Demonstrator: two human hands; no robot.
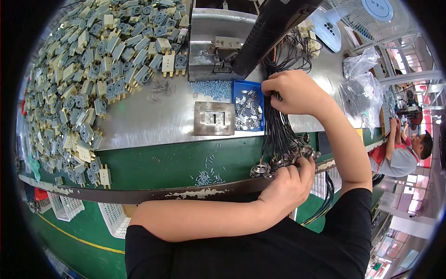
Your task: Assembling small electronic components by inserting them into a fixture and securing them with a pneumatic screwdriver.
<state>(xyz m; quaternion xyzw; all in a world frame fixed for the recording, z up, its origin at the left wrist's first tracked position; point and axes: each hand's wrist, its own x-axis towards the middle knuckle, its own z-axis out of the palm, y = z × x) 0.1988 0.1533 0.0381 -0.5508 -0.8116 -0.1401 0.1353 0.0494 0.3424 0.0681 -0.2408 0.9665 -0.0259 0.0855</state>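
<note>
A bundle of black wires runs over the bench toward me, ending in several round, shiny metal parts near the front edge. My right hand is closed on the upper part of the wires, beside the blue tray. My left hand lies lower, its fingers curled against the metal parts; the fingertips are partly hidden among them. Small metal pieces fill the tray. Left of it sits a steel block fixture with a slotted middle, and blue screws lie behind that.
A large heap of grey and cream plug housings covers the left. A metal press and a thick black tube stand at the back. Loose screws lie near the front edge. A fan, plastic bags and another person are right.
</note>
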